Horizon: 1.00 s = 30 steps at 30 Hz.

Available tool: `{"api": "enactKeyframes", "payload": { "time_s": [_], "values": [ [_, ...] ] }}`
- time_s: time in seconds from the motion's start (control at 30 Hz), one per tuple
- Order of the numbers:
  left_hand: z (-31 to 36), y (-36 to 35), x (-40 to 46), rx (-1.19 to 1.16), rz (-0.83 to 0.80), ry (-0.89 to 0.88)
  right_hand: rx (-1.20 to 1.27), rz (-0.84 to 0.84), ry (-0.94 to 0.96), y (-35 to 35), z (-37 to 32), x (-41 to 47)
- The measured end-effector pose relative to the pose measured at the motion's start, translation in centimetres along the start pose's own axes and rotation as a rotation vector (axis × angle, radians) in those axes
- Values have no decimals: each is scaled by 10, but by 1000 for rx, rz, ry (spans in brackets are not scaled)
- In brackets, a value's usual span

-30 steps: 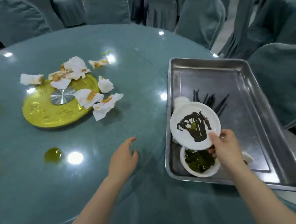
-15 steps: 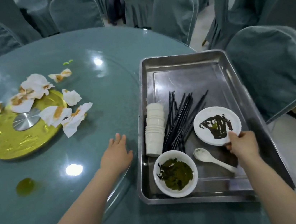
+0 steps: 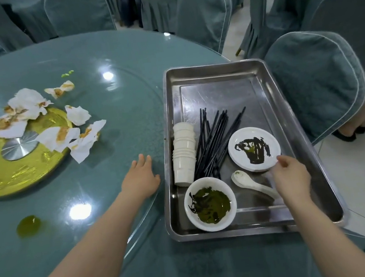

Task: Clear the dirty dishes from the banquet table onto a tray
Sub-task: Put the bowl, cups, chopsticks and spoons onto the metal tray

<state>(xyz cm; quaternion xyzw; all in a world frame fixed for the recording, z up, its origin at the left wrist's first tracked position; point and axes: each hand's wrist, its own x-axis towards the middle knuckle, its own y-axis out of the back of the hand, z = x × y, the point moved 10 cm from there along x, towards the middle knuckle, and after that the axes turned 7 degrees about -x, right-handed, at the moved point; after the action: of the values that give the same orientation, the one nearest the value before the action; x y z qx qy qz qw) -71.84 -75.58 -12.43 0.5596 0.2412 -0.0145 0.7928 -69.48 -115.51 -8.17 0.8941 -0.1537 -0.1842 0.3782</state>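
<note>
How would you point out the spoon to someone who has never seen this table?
Find the metal tray at the table's right edge. Near its front, between the bowl of green leftovers and the right hand, lies a white spoon. It is the only long-handled white piece; its neighbours are round.

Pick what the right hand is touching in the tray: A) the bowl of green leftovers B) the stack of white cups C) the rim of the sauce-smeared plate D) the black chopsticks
C: the right hand has its fingertips on the near rim of the sauce-smeared plate, apart from the cups, bowl and chopsticks.
</note>
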Motion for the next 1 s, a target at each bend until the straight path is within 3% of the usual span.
{"api": "enactKeyframes", "payload": {
  "time_s": [0.3,0.57,0.73,1.0],
  "values": [
    [-30,-8,-44,-52,-54,-44,-34,-170,366,-35,-88,-82],
    [-93,-11,-103,-185,-93,-41,-87,-324,528,-102,-138,-167],
    [-160,11,-134,-494,-5,94,-112,-451,602,-153,-170,-218],
    [-255,22,-182,-591,140,271,-274,-621,640,-230,-192,-279]
  ]
}}
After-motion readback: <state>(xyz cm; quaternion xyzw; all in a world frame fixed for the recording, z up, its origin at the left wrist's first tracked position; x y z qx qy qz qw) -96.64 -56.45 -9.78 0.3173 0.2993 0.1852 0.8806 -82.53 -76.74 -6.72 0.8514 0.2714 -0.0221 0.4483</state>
